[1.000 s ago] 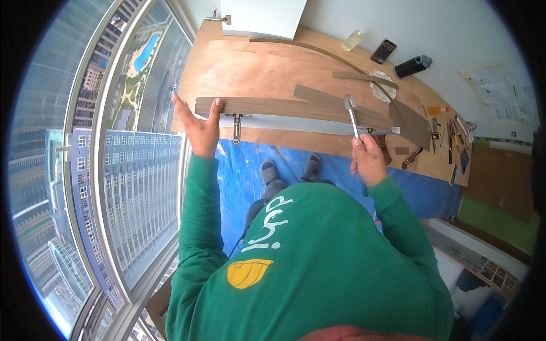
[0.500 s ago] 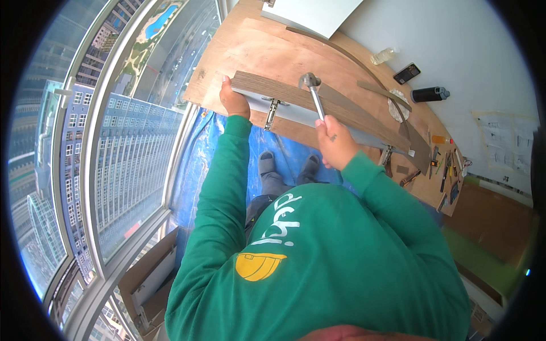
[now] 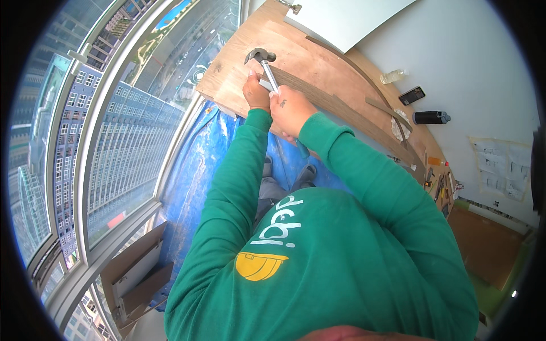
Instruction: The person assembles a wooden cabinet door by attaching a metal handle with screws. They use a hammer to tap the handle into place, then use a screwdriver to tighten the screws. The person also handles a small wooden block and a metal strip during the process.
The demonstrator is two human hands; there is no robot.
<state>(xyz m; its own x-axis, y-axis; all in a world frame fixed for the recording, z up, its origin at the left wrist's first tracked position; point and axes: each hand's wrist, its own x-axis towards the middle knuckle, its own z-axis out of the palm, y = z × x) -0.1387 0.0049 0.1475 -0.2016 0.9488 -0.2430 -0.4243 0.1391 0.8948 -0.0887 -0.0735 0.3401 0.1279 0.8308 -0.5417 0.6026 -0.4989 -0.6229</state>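
A long wood-grain panel (image 3: 341, 108) with a white side lies along the near part of the plywood worktop (image 3: 284, 37). My left hand (image 3: 256, 94) is closed around its left end, thumb up. In my right hand (image 3: 291, 111) is a claw hammer (image 3: 269, 74), gripped around the shaft, with its teal handle end poking out below the fist. The hammer's metal head stands above the panel's left end, just past my left thumb; I cannot tell whether it touches the wood. Both forearms largely hide the panel's near side and its hinges.
A white panel (image 3: 341, 23) lies at the back. Thin wood strips (image 3: 387, 109), a clear bottle (image 3: 392, 76), a phone (image 3: 412, 95) and a black bottle (image 3: 431, 117) sit rightward. Hand tools (image 3: 439, 187) are at the far right. Windows line the left; blue sheeting (image 3: 187, 153) covers the floor.
My right hand has carried the hammer left along the panel, from its middle to the left end beside my left hand. My left hand still holds that end. The whole view has shifted slightly.
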